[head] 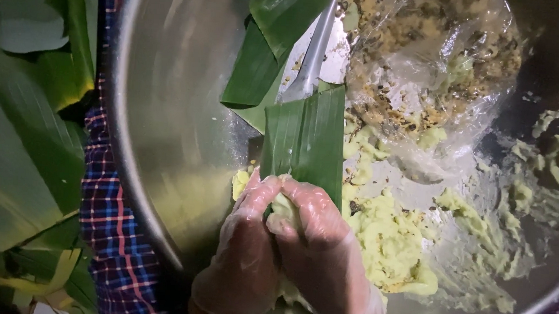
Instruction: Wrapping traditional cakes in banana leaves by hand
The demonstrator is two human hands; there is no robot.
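Both my hands wear thin clear plastic gloves and meet over the near part of a large steel bowl (160,112). My left hand (246,251) and my right hand (326,248) together pinch a lump of pale yellow-green dough (283,209) against the lower end of a folded green banana leaf strip (306,136). The leaf stands up from between my fingers. More of the same dough (390,239) is smeared over the bowl's bottom to the right.
A clear plastic bag with a brown-yellow crumbly filling (425,50) lies at the bowl's far side. A metal utensil handle (314,50) and more leaf strips (266,41) rest in the bowl. Banana leaves (19,130) lie on a checked cloth (107,218) at left.
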